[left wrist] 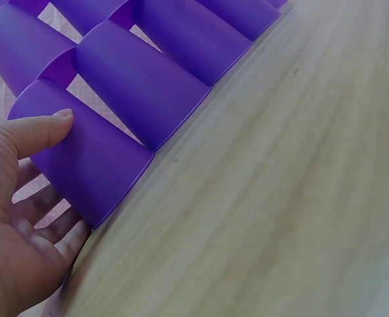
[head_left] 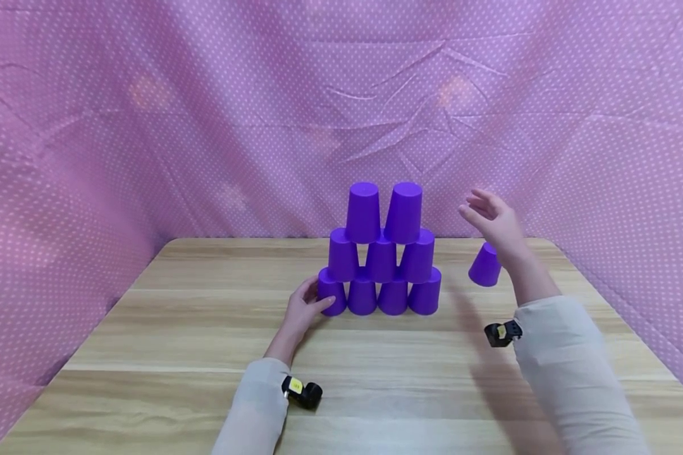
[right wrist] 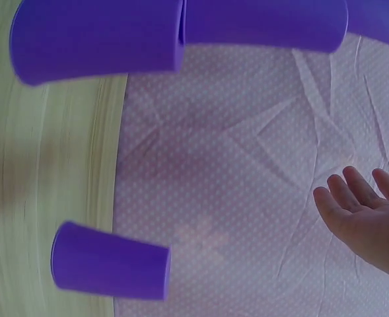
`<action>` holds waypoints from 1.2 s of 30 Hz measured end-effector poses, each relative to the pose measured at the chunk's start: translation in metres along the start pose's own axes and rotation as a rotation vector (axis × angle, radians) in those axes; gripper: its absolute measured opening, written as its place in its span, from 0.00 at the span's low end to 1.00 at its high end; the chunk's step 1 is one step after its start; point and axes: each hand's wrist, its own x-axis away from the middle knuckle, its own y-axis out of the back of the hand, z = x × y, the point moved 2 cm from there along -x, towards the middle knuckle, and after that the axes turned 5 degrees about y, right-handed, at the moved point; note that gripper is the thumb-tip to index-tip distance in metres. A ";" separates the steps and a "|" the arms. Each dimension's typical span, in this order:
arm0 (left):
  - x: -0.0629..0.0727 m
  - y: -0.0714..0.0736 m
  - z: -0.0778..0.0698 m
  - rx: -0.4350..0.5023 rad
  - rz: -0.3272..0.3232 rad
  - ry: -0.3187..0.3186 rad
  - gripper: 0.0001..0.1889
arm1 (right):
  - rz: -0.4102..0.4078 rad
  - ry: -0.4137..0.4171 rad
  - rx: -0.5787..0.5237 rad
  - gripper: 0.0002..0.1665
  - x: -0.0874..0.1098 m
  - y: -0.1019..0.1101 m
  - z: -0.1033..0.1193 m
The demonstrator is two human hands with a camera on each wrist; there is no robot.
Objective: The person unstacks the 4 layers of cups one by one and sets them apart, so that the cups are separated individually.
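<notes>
- While I take the cup tower (head_left: 381, 259) as my clock's centre, with 12 pointing away from the person, the left wrist camera (head_left: 304, 390) sits nearest, at 7 o'clock; I want that forearm low and quiet.
- At 9 o'clock the left hand (head_left: 301, 308) cradles the bottom-left cup (left wrist: 92, 155), thumb across its near side, fingers behind. I cannot tell how hard it presses; a light touch serves best, since a shove toward 3 could travel along the base row.
- The tower stands mouth-down on the table (head_left: 176, 379), four cups below, three between, two on top. Each upper cup bridges two beneath, so I judge it balanced but easily knocked.
- At 2 o'clock the right hand (head_left: 498, 224) hangs in the air, fingers loosely bent around nothing, apart from the tower. I prefer moving it outside the stack, never across the top pair.
- Near the table's far edge, also toward 2, a loose cup (head_left: 482, 268) stands mouth-down. I favour pinching its narrow end and lifting straight.
- Beyond hangs dotted pink cloth (head_left: 341, 126).
</notes>
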 end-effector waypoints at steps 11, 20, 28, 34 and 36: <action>0.001 -0.001 0.003 -0.022 -0.021 -0.003 0.29 | 0.063 0.068 -0.057 0.37 -0.002 -0.031 0.009; 0.005 -0.004 0.003 0.000 -0.017 -0.023 0.29 | 0.133 0.065 -0.137 0.38 -0.003 -0.053 0.013; 0.006 -0.005 0.003 0.007 -0.031 -0.024 0.28 | 0.130 0.049 -0.154 0.38 -0.005 -0.067 0.017; 0.005 -0.005 0.003 0.008 -0.031 -0.008 0.28 | 0.138 0.053 -0.147 0.37 -0.005 -0.070 0.017; 0.005 -0.005 0.003 0.010 -0.026 -0.005 0.28 | 0.145 0.059 -0.148 0.36 -0.004 -0.070 0.016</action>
